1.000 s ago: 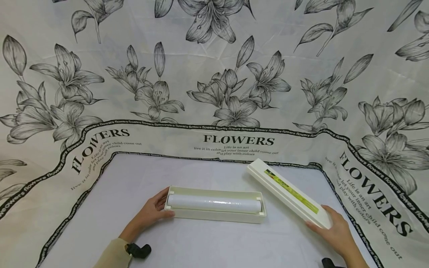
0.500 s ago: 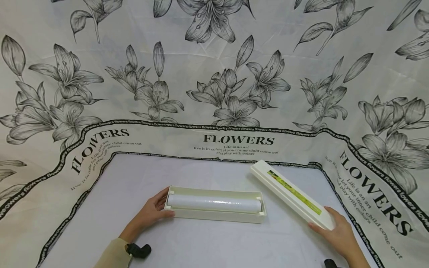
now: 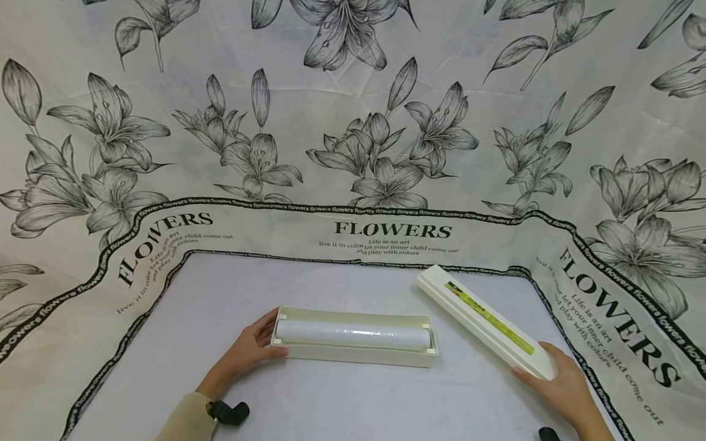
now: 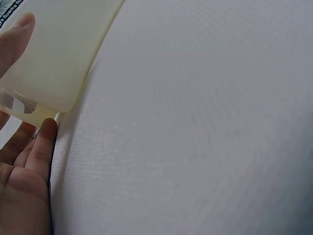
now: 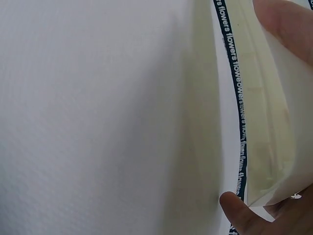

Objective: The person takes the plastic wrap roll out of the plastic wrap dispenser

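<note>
Box: A cream oblong box (image 3: 358, 357) rests on the white tablecloth (image 3: 331, 398), directly right of the left hand (image 3: 250, 349), its hollow side up.
Box contents: A glossy white film roll (image 3: 353, 335) lies lengthwise inside, between the end walls.
Left hand: Clamped on the box's near end, thumb against the front wall, fingers around the end.
Lid: A long cream lid (image 3: 480, 323) with a yellow-green label (image 3: 489, 317) slants forward and leftward from the right hand (image 3: 559, 376), well apart from the left; its underside shows in the right wrist view.
Right hand: Clamped on the lid's near end, thumb and fingers on opposite long edges.
Left forearm: A beige sleeve (image 3: 187, 419) reaches in behind the left hand.
Backdrop: Beyond both hands, a floral cloth (image 3: 342, 92) reads "FLOWERS."
</note>
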Demonstrator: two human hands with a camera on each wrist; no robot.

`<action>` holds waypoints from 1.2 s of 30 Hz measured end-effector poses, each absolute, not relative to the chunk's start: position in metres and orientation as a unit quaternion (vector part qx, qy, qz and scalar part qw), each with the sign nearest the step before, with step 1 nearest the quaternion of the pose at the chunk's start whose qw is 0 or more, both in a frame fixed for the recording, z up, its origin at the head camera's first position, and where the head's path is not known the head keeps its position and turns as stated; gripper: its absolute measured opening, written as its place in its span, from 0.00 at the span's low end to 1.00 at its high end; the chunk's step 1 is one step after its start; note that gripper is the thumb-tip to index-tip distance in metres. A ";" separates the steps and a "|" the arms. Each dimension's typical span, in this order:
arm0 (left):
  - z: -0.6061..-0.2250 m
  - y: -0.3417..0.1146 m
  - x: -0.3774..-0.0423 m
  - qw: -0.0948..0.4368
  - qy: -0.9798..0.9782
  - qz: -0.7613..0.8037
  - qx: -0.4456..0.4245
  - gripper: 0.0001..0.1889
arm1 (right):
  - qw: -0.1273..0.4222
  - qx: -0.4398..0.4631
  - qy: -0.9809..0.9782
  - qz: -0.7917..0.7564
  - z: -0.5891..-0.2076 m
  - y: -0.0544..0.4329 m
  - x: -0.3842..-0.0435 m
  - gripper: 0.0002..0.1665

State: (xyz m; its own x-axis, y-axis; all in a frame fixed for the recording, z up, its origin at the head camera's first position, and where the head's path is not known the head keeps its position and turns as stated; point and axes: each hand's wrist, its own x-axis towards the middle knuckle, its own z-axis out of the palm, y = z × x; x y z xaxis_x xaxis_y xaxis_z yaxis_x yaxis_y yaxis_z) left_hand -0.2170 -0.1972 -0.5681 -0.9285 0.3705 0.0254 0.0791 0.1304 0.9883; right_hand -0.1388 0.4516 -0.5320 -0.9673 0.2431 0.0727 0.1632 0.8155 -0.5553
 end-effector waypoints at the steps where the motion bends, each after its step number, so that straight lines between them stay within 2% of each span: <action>1: -0.568 -0.197 -0.217 0.113 0.744 0.641 0.151 0.54 | 0.068 -0.108 -0.950 0.284 -0.532 0.452 -0.139 0.62; 13: -0.566 -0.196 -0.215 0.114 0.740 0.646 0.150 0.54 | 0.069 -0.114 -0.949 0.285 -0.534 0.455 -0.140 0.62; 22: -0.564 -0.196 -0.215 0.113 0.742 0.644 0.148 0.54 | 0.039 -0.135 -0.951 0.276 -0.528 0.457 -0.143 0.65; 30: -0.564 -0.195 -0.215 0.113 0.747 0.640 0.141 0.54 | 0.046 -0.123 -0.955 0.266 -0.524 0.460 -0.142 0.63; 36: -0.567 -0.196 -0.216 0.115 0.743 0.644 0.142 0.54 | 0.029 -0.123 -0.958 0.256 -0.526 0.465 -0.146 0.65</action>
